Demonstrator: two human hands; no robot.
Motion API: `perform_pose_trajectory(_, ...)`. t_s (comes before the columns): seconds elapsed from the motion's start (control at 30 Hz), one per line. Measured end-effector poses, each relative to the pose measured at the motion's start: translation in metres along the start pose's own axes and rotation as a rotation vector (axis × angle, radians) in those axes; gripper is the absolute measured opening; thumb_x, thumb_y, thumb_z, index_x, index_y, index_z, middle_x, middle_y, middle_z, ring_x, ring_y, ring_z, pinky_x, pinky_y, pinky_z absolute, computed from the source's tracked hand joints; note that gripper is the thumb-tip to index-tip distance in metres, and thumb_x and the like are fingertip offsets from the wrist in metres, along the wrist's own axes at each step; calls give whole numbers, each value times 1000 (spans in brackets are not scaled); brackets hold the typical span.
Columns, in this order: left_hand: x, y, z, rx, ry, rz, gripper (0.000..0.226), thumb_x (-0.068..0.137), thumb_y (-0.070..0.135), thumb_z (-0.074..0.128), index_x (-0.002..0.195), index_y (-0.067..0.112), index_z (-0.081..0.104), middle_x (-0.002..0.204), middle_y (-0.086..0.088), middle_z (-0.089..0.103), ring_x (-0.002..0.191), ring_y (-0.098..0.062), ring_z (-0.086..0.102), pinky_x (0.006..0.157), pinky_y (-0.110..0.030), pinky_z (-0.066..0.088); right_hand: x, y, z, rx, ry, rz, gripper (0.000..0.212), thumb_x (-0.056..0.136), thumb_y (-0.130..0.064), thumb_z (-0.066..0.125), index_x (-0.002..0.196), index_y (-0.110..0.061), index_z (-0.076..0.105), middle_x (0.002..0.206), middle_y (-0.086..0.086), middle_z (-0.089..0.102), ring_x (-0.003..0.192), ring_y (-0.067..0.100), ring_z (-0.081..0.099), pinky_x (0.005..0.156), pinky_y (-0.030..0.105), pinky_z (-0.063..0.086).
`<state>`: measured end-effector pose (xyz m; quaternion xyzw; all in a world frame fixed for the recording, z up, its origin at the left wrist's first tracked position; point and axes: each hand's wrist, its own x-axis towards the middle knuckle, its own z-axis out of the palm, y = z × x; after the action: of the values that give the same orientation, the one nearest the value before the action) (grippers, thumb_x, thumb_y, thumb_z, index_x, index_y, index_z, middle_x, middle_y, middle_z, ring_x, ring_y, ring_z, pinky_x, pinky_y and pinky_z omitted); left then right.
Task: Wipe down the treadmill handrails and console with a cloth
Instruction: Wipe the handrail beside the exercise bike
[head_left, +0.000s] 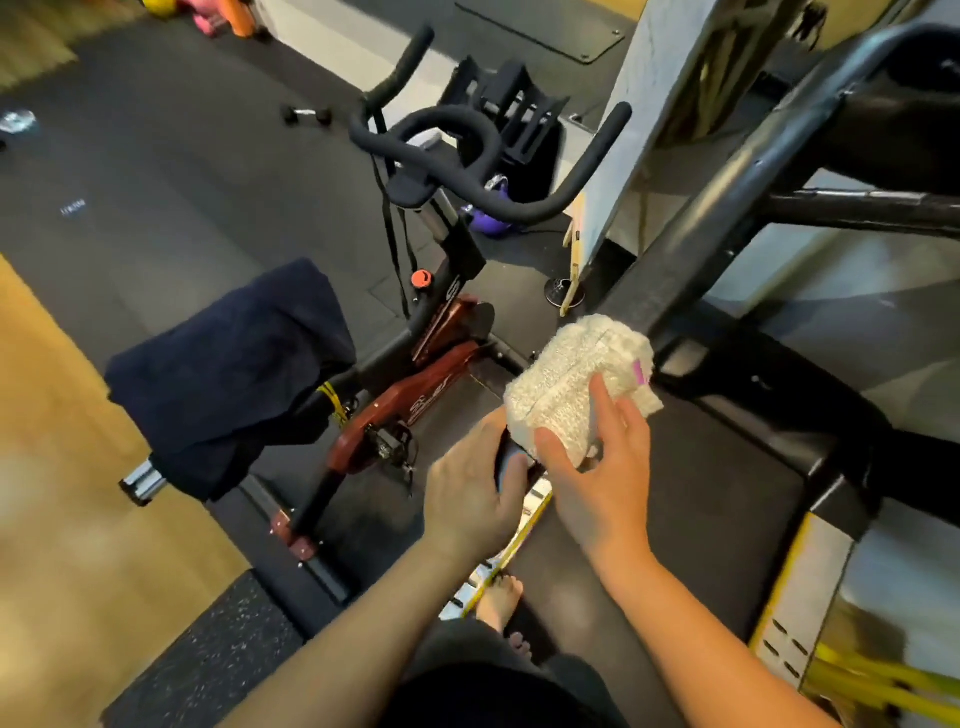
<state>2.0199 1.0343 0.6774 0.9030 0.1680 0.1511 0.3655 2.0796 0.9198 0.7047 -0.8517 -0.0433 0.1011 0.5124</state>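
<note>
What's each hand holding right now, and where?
Left hand grips the handrail at its near end; right hand holds the white cloth by its near edge.

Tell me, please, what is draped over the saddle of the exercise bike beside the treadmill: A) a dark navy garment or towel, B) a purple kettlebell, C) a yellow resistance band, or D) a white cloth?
A: a dark navy fabric hangs over the saddle of the exercise bike, while the white cloth is on the treadmill handrail under the right hand.
</note>
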Motion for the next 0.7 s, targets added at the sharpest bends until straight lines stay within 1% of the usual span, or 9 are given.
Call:
perform_pose_trajectory(0.03,0,2,-1,-36,-12,-42,47,92,36,43,138,29,44,125,14,60,107,-7,57,89,-30,47,-3,-2,0,-9,-11,4,65,86,-31,69,142,-41,38,151,-8,18,134,0,21,100,2,20)
perform_pose_trajectory(0.13,-3,5,-5,-126,-14,-52,65,92,34,45,150,29,18,149,14,29,134,8,30,110,-23,29,-10,-2,2,-196,65,-116,52,87,-39,65,137,-37,50,141,-1,26,121,8,29,106,28,34)
perform_pose_trajectory(0.2,-7,13,-6,-81,59,92,58,97,29,39,150,18,18,158,-5,17,147,-11,15,120,-39,20,-12,-3,1,-352,54,-158,48,88,-46,58,135,-38,52,137,1,30,123,16,33,105,38,35)
perform_pose_trajectory(0.27,-12,24,-8,2,47,233,48,99,26,34,144,8,29,156,-19,24,147,-28,20,119,-46,19,-12,-8,-2,-396,-22,-129,42,92,-46,44,132,-40,54,134,-2,34,124,16,37,107,38,32)
perform_pose_trajectory(0.37,-23,31,-10,10,-134,280,54,94,12,45,147,6,36,154,-12,34,142,-6,23,119,-21,15,-19,-12,-7,-61,-98,-75,39,94,-24,40,125,-28,64,126,-6,56,113,10,53,101,25,39)
perform_pose_trajectory(0.47,-27,20,-9,50,-199,160,58,100,19,45,153,15,24,160,0,23,139,7,13,112,-5,3,-38,-8,-12,-13,-104,-189,42,91,-4,50,127,-21,64,126,-9,61,114,-2,52,98,11,38)
perform_pose_trajectory(0.53,-23,15,-7,111,-236,171,58,102,24,43,154,20,20,162,7,13,142,4,8,114,-9,1,-45,-2,-11,-88,-71,-213,42,90,-6,55,127,-22,63,132,-10,53,120,-1,47,103,17,37)
perform_pose_trajectory(0.6,-20,13,-6,269,-261,241,60,99,24,41,154,17,19,162,4,10,148,-7,6,122,-27,10,-45,4,-8,-143,2,-171,37,90,-15,62,125,-26,64,134,-12,45,123,5,44,102,20,36)
perform_pose_trajectory(0.7,-15,8,-7,190,-282,293,58,92,20,29,148,6,35,158,-11,28,148,-25,21,118,-47,24,-44,4,-5,-10,99,2,36,86,-23,70,120,-34,63,127,-13,52,113,4,54,93,27,49)
